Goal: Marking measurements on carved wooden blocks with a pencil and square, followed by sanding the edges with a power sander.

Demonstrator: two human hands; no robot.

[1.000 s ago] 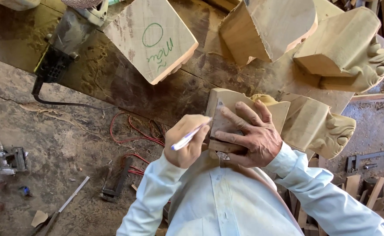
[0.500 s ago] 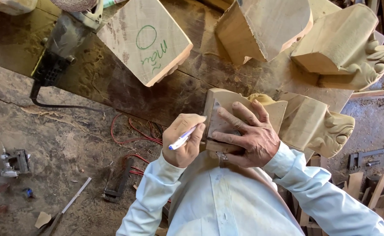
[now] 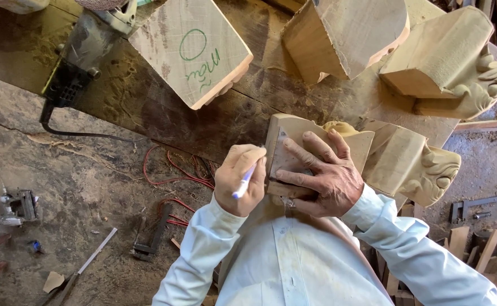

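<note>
Hands meet over a pale wood block (image 3: 293, 136) at the near edge of the dusty bench (image 3: 146, 107). The right hand (image 3: 319, 175) lies spread and flat on a grey template (image 3: 287, 160), pressing it to the block's top face. The left hand (image 3: 240, 178) is closed in a loose fist around a pen (image 3: 244, 181), which it pinches between thumb and fingers just beside the block's left edge; its tip is hidden. Behind the block, touching it, lies a carved leg (image 3: 412, 161) with a claw foot hanging over the bench's right edge. A second carved leg (image 3: 458, 62) sits at the far right corner. Two other blocks stand farther back, a plain one (image 3: 344, 34) and one with green marks (image 3: 194, 51). A grinder (image 3: 81, 56) rests at the far left. Red wire (image 3: 169, 181) lies on the floor (image 3: 61, 198) below.
</note>
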